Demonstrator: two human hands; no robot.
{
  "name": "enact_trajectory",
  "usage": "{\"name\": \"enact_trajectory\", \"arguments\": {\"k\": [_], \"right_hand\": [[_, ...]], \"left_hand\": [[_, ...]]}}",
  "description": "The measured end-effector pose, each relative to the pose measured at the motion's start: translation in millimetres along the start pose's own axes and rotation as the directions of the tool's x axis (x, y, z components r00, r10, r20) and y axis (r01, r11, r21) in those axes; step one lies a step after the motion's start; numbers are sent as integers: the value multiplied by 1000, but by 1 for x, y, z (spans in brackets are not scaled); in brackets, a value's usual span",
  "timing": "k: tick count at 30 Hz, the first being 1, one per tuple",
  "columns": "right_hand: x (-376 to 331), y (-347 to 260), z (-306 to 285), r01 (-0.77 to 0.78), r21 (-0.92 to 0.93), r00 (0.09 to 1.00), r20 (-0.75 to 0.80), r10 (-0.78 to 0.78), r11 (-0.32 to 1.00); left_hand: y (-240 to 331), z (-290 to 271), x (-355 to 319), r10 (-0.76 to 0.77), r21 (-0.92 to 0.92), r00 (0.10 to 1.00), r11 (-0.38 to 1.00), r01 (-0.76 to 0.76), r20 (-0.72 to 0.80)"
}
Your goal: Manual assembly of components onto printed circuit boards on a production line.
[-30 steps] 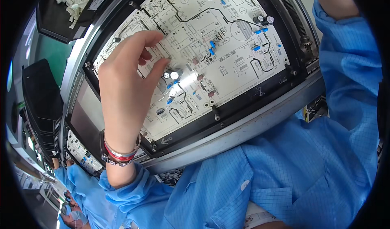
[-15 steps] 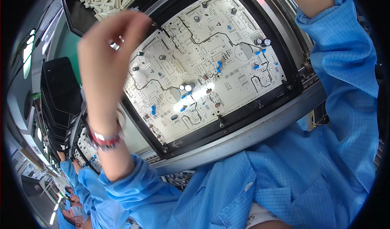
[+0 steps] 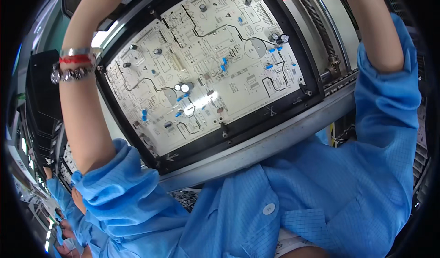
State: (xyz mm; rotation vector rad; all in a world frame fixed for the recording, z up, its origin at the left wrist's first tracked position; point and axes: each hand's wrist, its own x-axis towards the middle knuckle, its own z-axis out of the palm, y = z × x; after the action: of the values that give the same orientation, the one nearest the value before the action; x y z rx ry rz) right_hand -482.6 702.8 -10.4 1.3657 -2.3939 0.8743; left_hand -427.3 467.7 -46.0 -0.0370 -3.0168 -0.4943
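a big white circuit board (image 3: 206,65) sits tilted in a black frame (image 3: 256,120) on a grey metal rail (image 3: 275,139), right in front of the person. both bare arms (in rolled-up blue sleeves (image 3: 385,120)) reach up past the board and out of the top, so both hands are hidden and i cannot tell if the fingers are apart or together. small blue parts (image 3: 223,64) dot the board, and bracelets (image 3: 73,68) ring the left wrist.
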Motion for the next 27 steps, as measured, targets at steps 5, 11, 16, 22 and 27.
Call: {"name": "enact_trajectory", "arguments": {"k": [5, 11, 16, 22, 27], "right_hand": [[-58, -46, 21, 38, 376, 949, 277, -152, 926], [-121, -50, 52, 111, 330, 896, 375, -238, 937], [-135, -51, 58, 54, 331, 889, 414, -196, 942], [-135, -52, 61, 78, 355, 888, 399, -227, 932], [-137, -51, 56, 123, 284, 894, 384, -230, 951]], "left_hand": [[-20, -9, -20, -76, 140, 997, 987, 74, 14], [21, -9, -31, -90, 28, 988, 995, 94, -123], [35, -13, -53, 15, 50, 970, 999, -3, -241], [30, -12, -59, 3, -107, 948, 993, -39, -317], [53, -12, -63, -132, -414, 953, 910, 7, -273]]}}
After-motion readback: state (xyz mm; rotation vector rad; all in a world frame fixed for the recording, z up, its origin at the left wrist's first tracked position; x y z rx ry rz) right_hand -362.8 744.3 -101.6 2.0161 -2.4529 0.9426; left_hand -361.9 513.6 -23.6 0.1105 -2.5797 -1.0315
